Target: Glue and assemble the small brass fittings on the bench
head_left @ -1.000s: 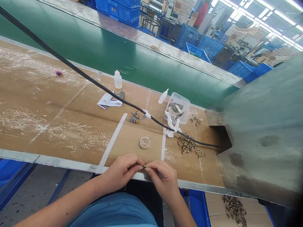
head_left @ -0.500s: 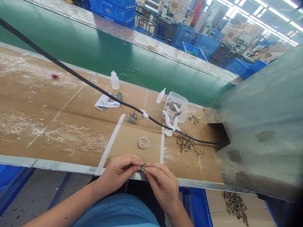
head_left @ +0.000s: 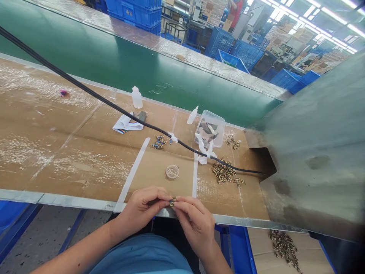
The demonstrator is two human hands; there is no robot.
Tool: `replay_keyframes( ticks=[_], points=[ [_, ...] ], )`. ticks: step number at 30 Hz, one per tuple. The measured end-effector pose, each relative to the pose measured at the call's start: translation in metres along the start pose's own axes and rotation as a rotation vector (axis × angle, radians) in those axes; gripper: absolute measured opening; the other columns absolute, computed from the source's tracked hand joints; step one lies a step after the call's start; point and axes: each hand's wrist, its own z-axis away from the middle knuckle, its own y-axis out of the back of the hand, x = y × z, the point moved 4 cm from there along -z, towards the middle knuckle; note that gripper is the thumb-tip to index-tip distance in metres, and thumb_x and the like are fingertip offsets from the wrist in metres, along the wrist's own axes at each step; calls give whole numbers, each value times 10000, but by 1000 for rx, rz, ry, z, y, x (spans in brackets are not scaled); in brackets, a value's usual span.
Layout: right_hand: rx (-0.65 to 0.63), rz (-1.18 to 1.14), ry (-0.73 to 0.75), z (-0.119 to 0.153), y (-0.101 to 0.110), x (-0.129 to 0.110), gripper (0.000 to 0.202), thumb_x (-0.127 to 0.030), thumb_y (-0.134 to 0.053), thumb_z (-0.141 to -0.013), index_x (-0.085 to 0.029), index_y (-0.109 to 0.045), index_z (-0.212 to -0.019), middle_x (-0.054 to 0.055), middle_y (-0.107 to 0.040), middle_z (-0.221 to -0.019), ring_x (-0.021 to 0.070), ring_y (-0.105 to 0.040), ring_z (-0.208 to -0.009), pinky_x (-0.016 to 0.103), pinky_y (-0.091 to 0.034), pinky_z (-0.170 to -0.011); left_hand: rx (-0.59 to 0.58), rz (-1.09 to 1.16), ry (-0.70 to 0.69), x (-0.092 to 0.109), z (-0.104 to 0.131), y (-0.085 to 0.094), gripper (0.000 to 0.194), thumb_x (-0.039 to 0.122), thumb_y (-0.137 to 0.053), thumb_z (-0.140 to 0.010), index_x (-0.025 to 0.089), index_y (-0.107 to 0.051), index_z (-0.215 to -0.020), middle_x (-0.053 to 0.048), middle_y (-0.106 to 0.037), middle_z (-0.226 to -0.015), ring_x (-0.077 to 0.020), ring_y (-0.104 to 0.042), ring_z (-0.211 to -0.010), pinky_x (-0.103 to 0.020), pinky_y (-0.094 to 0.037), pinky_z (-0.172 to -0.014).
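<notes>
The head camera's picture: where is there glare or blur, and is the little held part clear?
In the head view, the ceiling lights glare white, with a hazy background below; also in the head view, pale reflections streak the green surface, and the held part is too small for fine detail.

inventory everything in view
bench: 1, brown, centre
held part: 1, blue-brassy, between fingertips
cup: 1, clear, centre
tapes: 2, white, flanking cup
blue parts: several, blue-brassy, beyond cup
loose parts: many, brassy, right
bottles: 2, white, far edge
box: 1, clear, beside bottle
band: 1, white, left
cable: 1, black, crossing
belt: 1, green, behind
panel: 1, grey, right
crates: many, blue, background
person: 1, red, background
left hand, right hand: 2, bare, front
</notes>
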Motion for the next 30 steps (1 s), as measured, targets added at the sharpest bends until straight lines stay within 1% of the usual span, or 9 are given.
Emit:
replay_keyframes(
  ticks=[6, 11, 18, 25, 30],
  points=[
    [56, -66, -102, -3, -1, 1, 145, -135, -589, -884, -242, -666, -944, 14, -702, -871, 152, -654, -803, 237, -518, -727, -8, -92, 16, -2, 0, -3, 121, 116, -564, -877, 185, -652, -922, -12, -699, -856, -130, -653, -801, -221, -508, -739],
    [81, -95, -134, -4, -2, 3, 140, -148, -599, -874, -236, -678, -946, 22, -701, -864, 153, -649, -769, 237, -520, -680, -26, -153, 31, -1, 0, -4, 116, 142, -532, -893, 186, -637, -917, -17, -692, -844, -141, -644, -791, -233, -495, -728],
    [100, -167, -184, 1, -1, 2, 160, -148, -614, -849, -226, -700, -960, 37, -704, -886, 163, -660, -790, 245, -539, -695, -26, -191, 28, -2, 2, -6, 138, 175, -502, -912, 195, -632, -952, -16, -686, -848, -141, -634, -786, -224, -481, -714],
    [77, -186, -225, 10, -3, 4, 245, -141, -612, -844, -217, -681, -1066, 51, -690, -933, 163, -657, -801, 265, -545, -733, -39, -245, 4, -4, 3, -8, 160, 189, -485, -925, 195, -628, -995, -28, -682, -850, -150, -629, -788, -238, -472, -714],
    [129, -196, -259, 22, 0, 7, 222, -167, -604, -854, -203, -674, -1062, 62, -686, -938, 172, -665, -801, 280, -561, -736, -18, -282, -19, 0, 6, -8, 157, 216, -484, -926, 194, -629, -981, -33, -680, -842, -158, -624, -783, -249, -473, -709]
  ],
)
